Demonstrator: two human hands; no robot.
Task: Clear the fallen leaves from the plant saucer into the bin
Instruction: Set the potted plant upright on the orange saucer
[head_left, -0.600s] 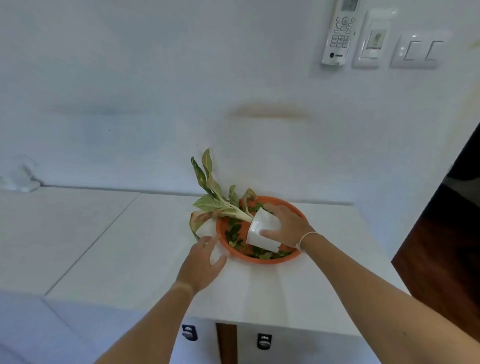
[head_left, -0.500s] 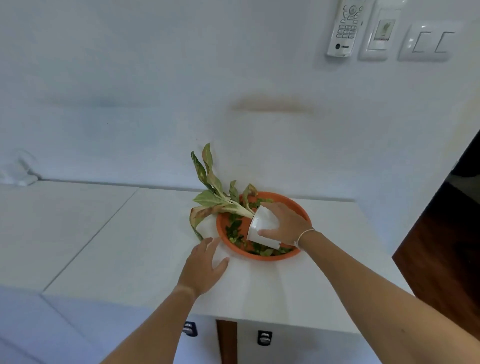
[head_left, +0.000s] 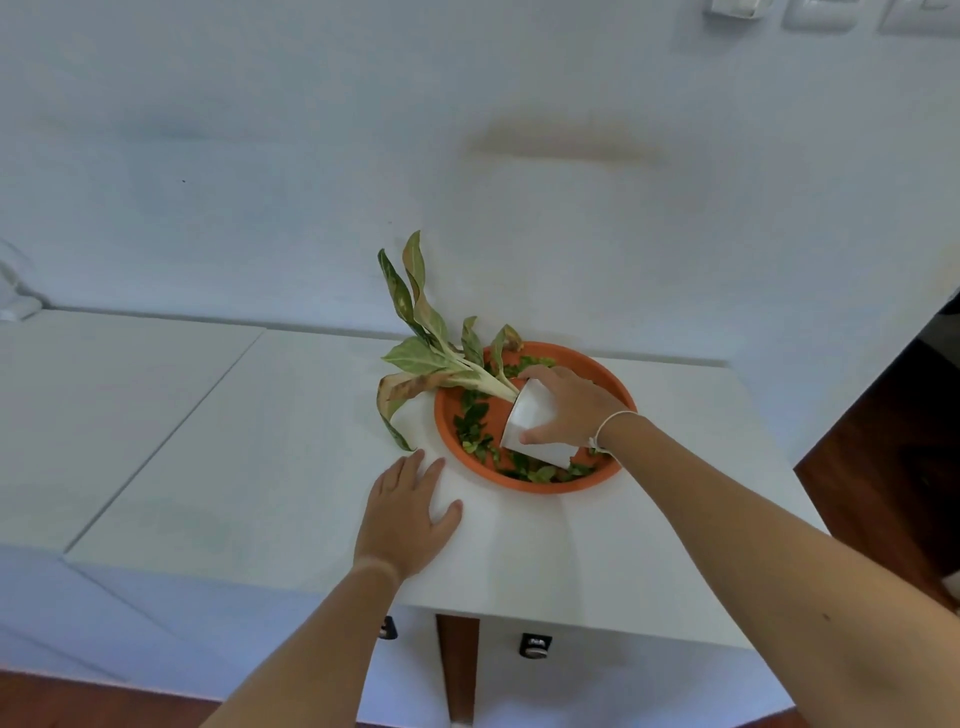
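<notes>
An orange plant saucer (head_left: 615, 382) sits on the white counter (head_left: 234, 467) near the wall. Small green fallen leaves (head_left: 474, 423) lie scattered in it. A white pot (head_left: 530, 415) is tipped over to the left in the saucer, and its plant (head_left: 421, 358) with long wilted leaves hangs out over the saucer's left rim. My right hand (head_left: 574, 408) grips the pot from above. My left hand (head_left: 408, 512) rests flat on the counter, fingers spread, just left of the saucer's front rim and not touching it. No bin is in view.
The wall rises right behind the saucer, with switches (head_left: 818, 13) at the top right. The counter's front edge runs just below my left hand, and its right edge drops to a dark wooden floor (head_left: 883, 483). A white object (head_left: 15, 301) sits at the far left.
The view has tilted downward, so the wall fixtures have slid up out of frame. My left hand has settled flatter on the counter. The pot stays tipped in my right hand.
</notes>
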